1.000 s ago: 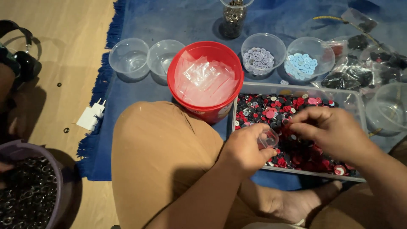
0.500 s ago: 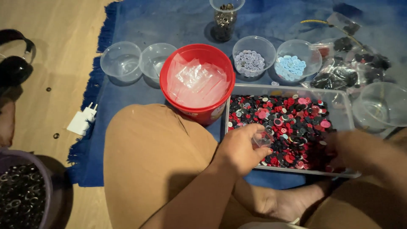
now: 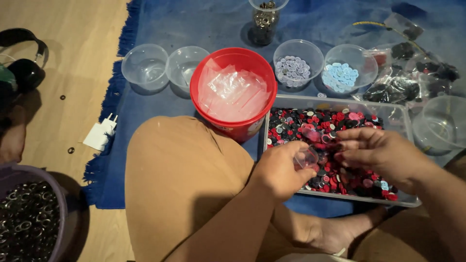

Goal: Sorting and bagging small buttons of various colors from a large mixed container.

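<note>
**Hands Over a Tray of Buttons**

Knees in tan trousers [image 3: 179, 194] fill the near part of the view, and a bare foot [image 3: 335, 233] peeks out low down. Just past the knee, the left hand [image 3: 281, 170] is curled around a small clear cup [image 3: 307, 157], with the fingers and thumb pinching its side. The cup is held over the near edge of the clear tray [image 3: 398, 119]. The right hand [image 3: 376, 153] is close beside the cup, over the tray too. Its fingertips are pressed together, but what they hold is too small to see.

The tray is full of red, black and white buttons [image 3: 310, 123]. It sits on a blue rug [image 3: 194, 19] with a fringe. Touching the tray's left side is a red bucket [image 3: 233, 92] with clear little bags inside.

Farther back is a row of clear bowls. Two on the left [image 3: 145, 65] look bare. One bowl [image 3: 297, 60] has pale purple buttons, and the next bowl [image 3: 350, 68] has light blue buttons. Behind them stands a tall glass [image 3: 264, 17] with dark metal bits.

On the right lie some plastic bags [image 3: 412, 73] with dark things in them, and one more clear bowl [image 3: 444, 123].

On the wood floor to the left are a white plug [image 3: 101, 136], black headphones [image 3: 24, 60] and a purple tub [image 3: 29, 218] of metal rings.
</note>
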